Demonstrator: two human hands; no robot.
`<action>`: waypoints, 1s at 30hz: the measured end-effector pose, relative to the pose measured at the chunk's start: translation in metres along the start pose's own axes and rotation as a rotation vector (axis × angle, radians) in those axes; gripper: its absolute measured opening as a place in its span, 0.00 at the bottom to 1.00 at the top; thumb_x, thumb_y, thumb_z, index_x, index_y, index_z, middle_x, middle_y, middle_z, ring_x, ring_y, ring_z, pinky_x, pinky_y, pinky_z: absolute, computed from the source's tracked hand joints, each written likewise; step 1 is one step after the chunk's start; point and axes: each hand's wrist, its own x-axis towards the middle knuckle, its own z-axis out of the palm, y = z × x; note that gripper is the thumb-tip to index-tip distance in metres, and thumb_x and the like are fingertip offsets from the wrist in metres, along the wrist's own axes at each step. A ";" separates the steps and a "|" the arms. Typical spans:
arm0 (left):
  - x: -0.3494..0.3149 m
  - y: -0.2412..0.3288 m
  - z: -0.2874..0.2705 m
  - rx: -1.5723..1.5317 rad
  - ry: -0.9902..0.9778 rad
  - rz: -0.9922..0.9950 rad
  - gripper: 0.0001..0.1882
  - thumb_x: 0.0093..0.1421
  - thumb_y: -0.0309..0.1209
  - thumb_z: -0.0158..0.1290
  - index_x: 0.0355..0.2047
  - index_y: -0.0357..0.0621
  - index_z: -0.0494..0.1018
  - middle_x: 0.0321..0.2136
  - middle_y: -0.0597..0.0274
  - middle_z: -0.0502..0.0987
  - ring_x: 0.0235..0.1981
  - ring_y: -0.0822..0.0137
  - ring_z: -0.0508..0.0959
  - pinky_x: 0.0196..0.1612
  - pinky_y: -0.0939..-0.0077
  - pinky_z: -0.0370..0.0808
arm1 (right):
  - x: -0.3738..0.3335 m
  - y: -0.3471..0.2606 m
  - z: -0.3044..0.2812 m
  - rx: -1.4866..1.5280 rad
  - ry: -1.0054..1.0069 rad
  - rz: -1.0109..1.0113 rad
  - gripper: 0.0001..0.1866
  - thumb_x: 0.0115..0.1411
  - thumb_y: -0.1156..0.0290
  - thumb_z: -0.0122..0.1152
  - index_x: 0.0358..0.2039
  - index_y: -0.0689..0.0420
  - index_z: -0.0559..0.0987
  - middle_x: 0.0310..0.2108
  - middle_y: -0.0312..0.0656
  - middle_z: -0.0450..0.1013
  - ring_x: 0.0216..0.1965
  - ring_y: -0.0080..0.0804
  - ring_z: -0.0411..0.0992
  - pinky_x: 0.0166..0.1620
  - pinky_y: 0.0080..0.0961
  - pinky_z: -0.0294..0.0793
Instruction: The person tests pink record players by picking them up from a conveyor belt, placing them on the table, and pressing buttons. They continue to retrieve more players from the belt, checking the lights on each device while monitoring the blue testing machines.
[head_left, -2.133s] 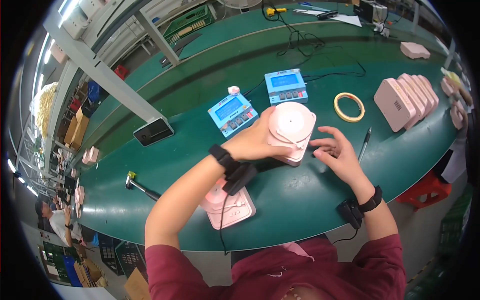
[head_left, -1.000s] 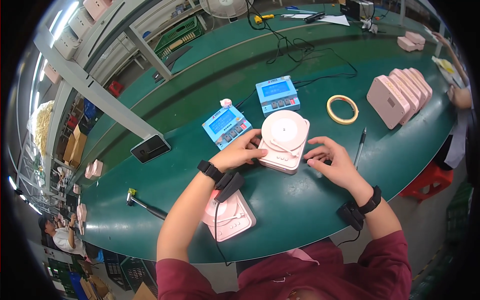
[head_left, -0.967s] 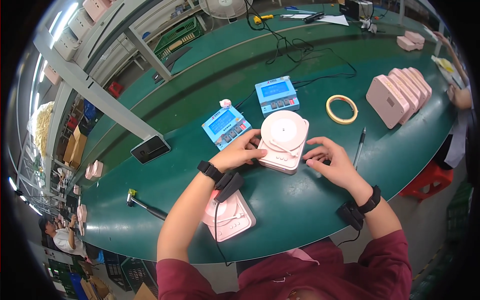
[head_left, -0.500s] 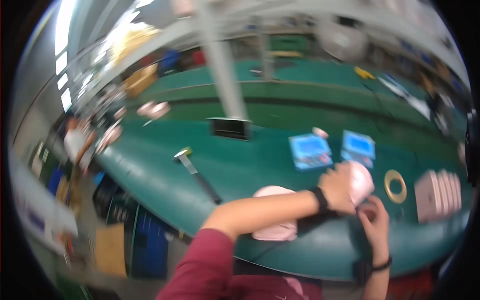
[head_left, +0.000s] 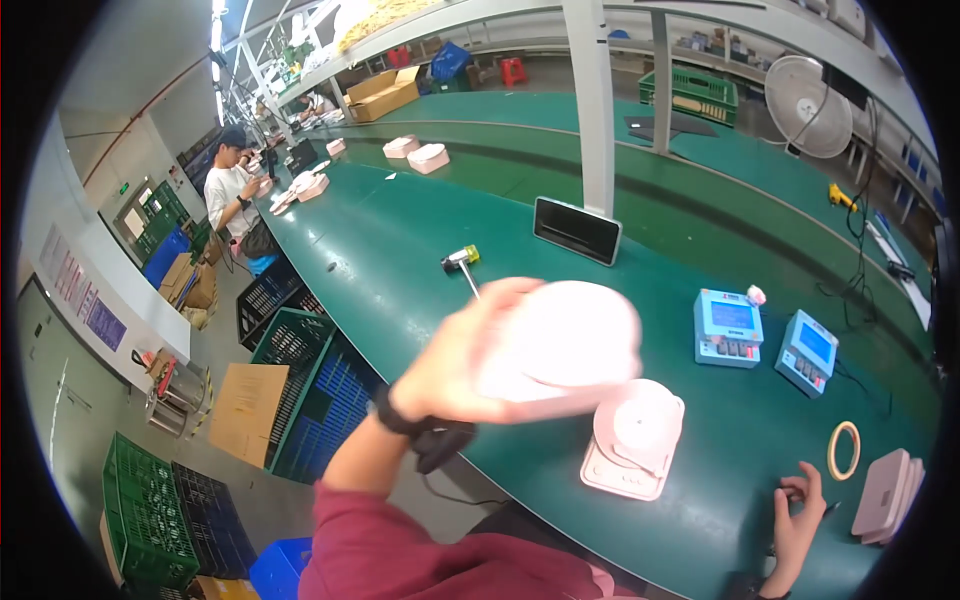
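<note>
My left hand (head_left: 450, 355) is wrapped round a pale pink rounded plastic device (head_left: 570, 340), raised over the bench and partly blurred. Below and to its right, a second pink device (head_left: 630, 450) with a round disc and a small arm, like a mini record player, lies on the green bench. At the lower right my right hand (head_left: 795, 525) is low over the bench, fingers bent and apart, with nothing visible in them. A small dark piece (head_left: 832, 508) lies beside its fingertips. Close by are a yellowish ring (head_left: 844, 450) and a stack of pink cases (head_left: 885, 497).
Two blue meters with screens (head_left: 728, 328) (head_left: 808, 350) stand at the right. A hammer (head_left: 461, 260) lies beyond my left hand, and a dark-screened tablet (head_left: 577, 231) leans by a white post (head_left: 590, 120). Crates (head_left: 310, 400) stand left of the bench; a person (head_left: 232, 190) works farther off.
My left hand has carried the pink device leftward and up, away from the meters. My right hand has parted from it, moving right and down. The view has turned left.
</note>
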 end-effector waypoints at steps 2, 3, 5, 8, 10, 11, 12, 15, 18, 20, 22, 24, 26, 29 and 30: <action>-0.041 -0.015 -0.037 0.386 0.157 -0.146 0.51 0.32 0.44 0.67 0.57 0.35 0.61 0.48 0.45 0.72 0.53 0.55 0.72 0.56 0.63 0.68 | -0.003 0.004 -0.004 0.000 0.004 0.013 0.25 0.52 0.81 0.57 0.53 0.62 0.70 0.33 0.39 0.73 0.32 0.22 0.68 0.39 0.18 0.68; -0.059 -0.023 -0.050 0.534 0.136 -0.147 0.48 0.31 0.44 0.67 0.54 0.35 0.64 0.47 0.45 0.73 0.52 0.52 0.73 0.55 0.63 0.69 | -0.004 0.006 -0.005 -0.005 0.010 0.026 0.25 0.52 0.81 0.57 0.53 0.61 0.70 0.33 0.38 0.73 0.32 0.22 0.68 0.39 0.18 0.67; -0.101 -0.040 -0.073 0.654 0.023 -0.112 0.43 0.31 0.44 0.67 0.49 0.36 0.69 0.47 0.45 0.73 0.49 0.47 0.74 0.54 0.62 0.70 | -0.004 0.002 -0.012 -0.003 0.017 0.030 0.25 0.52 0.82 0.57 0.53 0.61 0.70 0.33 0.38 0.73 0.32 0.21 0.68 0.39 0.18 0.67; -0.158 -0.061 -0.092 0.586 -0.058 -0.161 0.41 0.31 0.44 0.67 0.47 0.37 0.70 0.47 0.45 0.73 0.48 0.44 0.74 0.54 0.61 0.70 | 0.002 -0.002 -0.012 0.163 -0.090 0.186 0.24 0.60 0.79 0.60 0.57 0.62 0.69 0.39 0.38 0.76 0.34 0.18 0.69 0.38 0.14 0.68; -0.159 -0.088 -0.121 0.539 0.025 -0.296 0.42 0.30 0.43 0.68 0.47 0.36 0.71 0.47 0.44 0.73 0.49 0.43 0.73 0.55 0.59 0.69 | -0.004 0.010 -0.010 0.177 -0.023 0.167 0.24 0.57 0.80 0.59 0.55 0.62 0.69 0.37 0.38 0.75 0.33 0.18 0.68 0.38 0.15 0.68; -0.156 -0.105 -0.145 0.572 0.105 -0.371 0.42 0.30 0.41 0.68 0.47 0.36 0.70 0.47 0.43 0.72 0.50 0.42 0.72 0.55 0.58 0.69 | -0.003 0.016 -0.006 0.191 -0.012 0.153 0.24 0.54 0.81 0.58 0.53 0.61 0.70 0.36 0.37 0.74 0.32 0.19 0.68 0.38 0.16 0.67; -0.151 -0.130 -0.169 0.720 0.240 -0.358 0.39 0.33 0.40 0.67 0.48 0.34 0.70 0.46 0.43 0.73 0.50 0.43 0.73 0.54 0.59 0.70 | -0.001 0.023 -0.005 0.203 0.000 0.139 0.25 0.51 0.82 0.57 0.52 0.60 0.70 0.34 0.37 0.73 0.32 0.20 0.67 0.38 0.17 0.67; -0.178 -0.227 -0.248 1.487 0.740 -0.431 0.32 0.49 0.39 0.60 0.51 0.31 0.69 0.46 0.38 0.74 0.49 0.43 0.74 0.55 0.59 0.70 | 0.006 0.035 -0.001 0.267 -0.038 0.109 0.24 0.51 0.83 0.57 0.51 0.60 0.70 0.34 0.37 0.73 0.32 0.19 0.67 0.38 0.17 0.66; -0.124 -0.235 -0.227 0.953 0.361 -0.922 0.29 0.55 0.41 0.56 0.52 0.33 0.69 0.47 0.38 0.74 0.51 0.45 0.74 0.57 0.60 0.69 | 0.002 0.030 -0.003 0.246 -0.006 0.128 0.24 0.50 0.83 0.58 0.50 0.61 0.70 0.34 0.37 0.73 0.32 0.19 0.66 0.37 0.16 0.66; -0.082 -0.197 -0.159 0.566 0.250 -0.648 0.30 0.56 0.42 0.56 0.53 0.34 0.69 0.49 0.40 0.73 0.52 0.47 0.74 0.57 0.62 0.70 | -0.001 0.027 -0.002 0.199 0.015 0.133 0.23 0.50 0.83 0.58 0.50 0.61 0.71 0.33 0.37 0.73 0.31 0.18 0.66 0.37 0.15 0.65; -0.060 -0.144 -0.114 0.624 0.069 -0.609 0.28 0.58 0.39 0.56 0.54 0.35 0.68 0.51 0.42 0.73 0.51 0.51 0.75 0.56 0.64 0.70 | 0.002 0.027 0.001 0.200 0.001 0.130 0.23 0.50 0.83 0.58 0.49 0.62 0.71 0.33 0.37 0.73 0.31 0.18 0.66 0.37 0.15 0.66; -0.053 -0.120 -0.082 0.499 0.024 -0.470 0.30 0.58 0.42 0.57 0.56 0.37 0.66 0.53 0.45 0.72 0.53 0.51 0.73 0.57 0.63 0.68 | 0.006 0.029 -0.002 0.198 -0.026 0.129 0.23 0.50 0.83 0.58 0.49 0.62 0.71 0.33 0.37 0.72 0.31 0.18 0.66 0.37 0.15 0.66; -0.044 -0.094 -0.055 0.406 -0.108 -0.382 0.32 0.57 0.43 0.58 0.57 0.38 0.65 0.53 0.45 0.71 0.55 0.51 0.71 0.57 0.63 0.68 | 0.007 0.025 -0.002 0.170 -0.036 0.124 0.22 0.49 0.83 0.59 0.48 0.62 0.72 0.33 0.37 0.72 0.31 0.18 0.66 0.36 0.15 0.66; -0.040 -0.082 -0.026 0.471 -0.194 -0.232 0.33 0.57 0.45 0.58 0.57 0.39 0.64 0.53 0.46 0.70 0.57 0.51 0.69 0.58 0.63 0.67 | 0.007 0.017 -0.001 0.128 -0.052 0.113 0.22 0.49 0.83 0.59 0.47 0.62 0.72 0.33 0.37 0.72 0.30 0.18 0.65 0.36 0.15 0.66; -0.040 -0.080 -0.018 0.626 -0.154 -0.170 0.33 0.56 0.45 0.59 0.57 0.39 0.64 0.52 0.46 0.70 0.57 0.51 0.68 0.58 0.64 0.67 | 0.006 0.015 -0.002 0.097 -0.063 0.093 0.22 0.49 0.83 0.59 0.48 0.63 0.72 0.34 0.38 0.72 0.31 0.19 0.66 0.37 0.16 0.66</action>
